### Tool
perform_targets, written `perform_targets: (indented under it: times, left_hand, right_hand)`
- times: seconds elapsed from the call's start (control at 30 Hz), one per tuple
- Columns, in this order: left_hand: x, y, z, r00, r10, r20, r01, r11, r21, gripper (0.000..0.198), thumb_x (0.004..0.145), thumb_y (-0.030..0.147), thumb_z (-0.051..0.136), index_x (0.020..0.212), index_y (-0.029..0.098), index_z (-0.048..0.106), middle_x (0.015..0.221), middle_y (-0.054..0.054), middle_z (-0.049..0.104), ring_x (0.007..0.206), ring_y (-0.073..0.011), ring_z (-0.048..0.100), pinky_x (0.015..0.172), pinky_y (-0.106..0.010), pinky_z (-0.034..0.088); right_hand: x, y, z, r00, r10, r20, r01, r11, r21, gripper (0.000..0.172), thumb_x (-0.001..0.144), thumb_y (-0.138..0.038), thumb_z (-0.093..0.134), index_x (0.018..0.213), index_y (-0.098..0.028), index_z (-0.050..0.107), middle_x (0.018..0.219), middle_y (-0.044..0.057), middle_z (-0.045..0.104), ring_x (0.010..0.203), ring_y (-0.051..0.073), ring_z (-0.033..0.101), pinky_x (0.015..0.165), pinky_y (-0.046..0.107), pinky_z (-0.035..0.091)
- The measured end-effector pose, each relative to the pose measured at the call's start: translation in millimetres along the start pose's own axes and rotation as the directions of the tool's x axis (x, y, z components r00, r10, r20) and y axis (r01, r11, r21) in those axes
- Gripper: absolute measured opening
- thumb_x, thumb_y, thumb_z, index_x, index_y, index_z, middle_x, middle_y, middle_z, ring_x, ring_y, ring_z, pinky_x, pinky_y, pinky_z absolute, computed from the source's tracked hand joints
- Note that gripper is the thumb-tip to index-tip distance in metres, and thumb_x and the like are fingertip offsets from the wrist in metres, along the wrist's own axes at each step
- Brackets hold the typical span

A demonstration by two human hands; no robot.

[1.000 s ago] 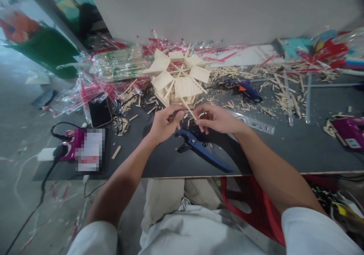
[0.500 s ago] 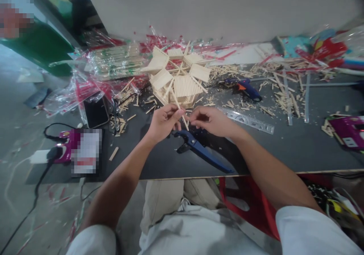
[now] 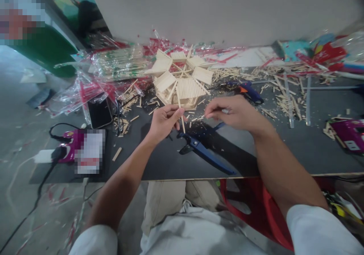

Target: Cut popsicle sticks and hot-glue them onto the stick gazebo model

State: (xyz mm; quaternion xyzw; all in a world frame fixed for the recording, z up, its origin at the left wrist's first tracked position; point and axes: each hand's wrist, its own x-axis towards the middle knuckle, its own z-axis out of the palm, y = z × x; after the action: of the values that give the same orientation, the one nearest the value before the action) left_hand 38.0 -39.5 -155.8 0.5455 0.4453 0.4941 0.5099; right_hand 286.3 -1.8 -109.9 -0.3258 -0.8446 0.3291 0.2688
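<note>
Structure (image 3: 192, 88) at upper centre looks largely panelled; left hand (image 3: 165, 123) pinches one stick (image 3: 183, 126) (seemingly unattached); right hand (image 3: 234, 114) bunches fingertips, contents unclear

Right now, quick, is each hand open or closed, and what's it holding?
Left hand: closed, holding a thin wooden stick.
Right hand: fingers curled; can't tell if the grip is shut or holding anything.
</note>
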Motion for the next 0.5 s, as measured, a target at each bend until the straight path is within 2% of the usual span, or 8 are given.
perform_targets:
  times: [0.1,0.27,0.4,0.5]
  left_hand:
    - [0.5,-0.6,-0.8,0.999,-0.040,0.023,0.042,0.998,-0.052,0.048,0.083,0.060,0.076,0.094,0.014,0.069,0.073,-0.007,0.077,0.042,-0.0079,0.058,0.042,-0.020,0.048]
    - [2.4,0.2,-2.2,0.998,-0.055,0.032,0.057,0.995,-0.077,0.051,0.079,0.063,0.079,0.089,0.015,0.067,0.068,-0.005,0.075,0.040,-0.0065,0.055,0.041,-0.019,0.046]
    - [2.7,3.8,-3.0,0.997,-0.080,0.021,0.082,0.994,-0.066,0.053,0.076,0.064,0.081,0.089,0.014,0.068,0.064,-0.003,0.073,0.039,-0.0063,0.054,0.041,-0.019,0.046]
    - [1.5,7.5,-3.1,0.995,-0.100,0.004,0.100,0.993,-0.065,0.052,0.076,0.063,0.082,0.091,0.014,0.070,0.058,-0.002,0.071,0.040,-0.0078,0.056,0.042,-0.020,0.049]
  right_hand:
    - [12.7,-20.9,-14.8,0.996,-0.085,-0.032,0.084,0.996,-0.017,0.021,0.099,-0.039,0.063,0.084,-0.024,0.059,0.071,-0.001,0.063,0.057,0.014,0.056,0.057,0.032,0.042]
    - [57.9,-41.8,-29.7,0.978,-0.202,-0.060,0.171,0.925,-0.339,0.023,0.098,-0.037,0.063,0.082,-0.025,0.052,0.080,0.003,0.064,0.068,0.019,0.055,0.064,0.036,0.039]
    - [97.0,-40.8,-27.4,0.977,-0.190,-0.094,0.139,0.908,-0.394,0.026,0.094,-0.035,0.069,0.076,-0.026,0.052,0.080,0.004,0.067,0.071,0.020,0.059,0.068,0.038,0.042]
    - [115.0,-31.9,-18.0,0.983,-0.138,-0.118,0.085,0.923,-0.375,0.019,0.092,-0.029,0.071,0.078,-0.025,0.059,0.085,0.006,0.072,0.074,0.021,0.062,0.071,0.039,0.045]
